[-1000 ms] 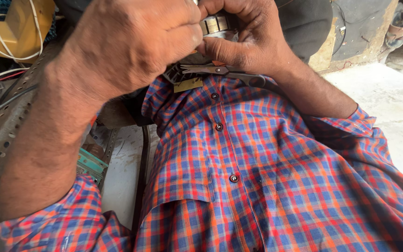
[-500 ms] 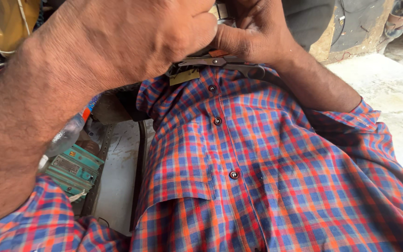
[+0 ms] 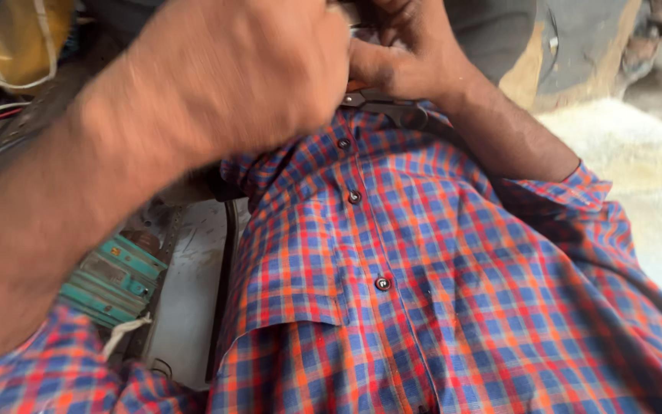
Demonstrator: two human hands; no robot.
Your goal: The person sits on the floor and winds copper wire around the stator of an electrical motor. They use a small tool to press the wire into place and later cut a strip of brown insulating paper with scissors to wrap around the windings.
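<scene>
Both hands meet at 12 o'clock, close to the camera. The left hand point(image 3: 247, 77) is clenched into a blurred fist; what it encloses cannot be told. The right hand point(image 3: 408, 54) curls its fingers point(image 3: 377, 65) just above dark metal pliers point(image 3: 388, 107), whose slim jaws and handle lie at the hand's lower edge, touching the collar. Whether the fingers grip them is unclear. Below spreads a soft checked shirt point(image 3: 438, 284), red, orange and blue, with round dark buttons point(image 3: 382, 284). At 8 o'clock sits a ribbed teal component point(image 3: 113, 276).
</scene>
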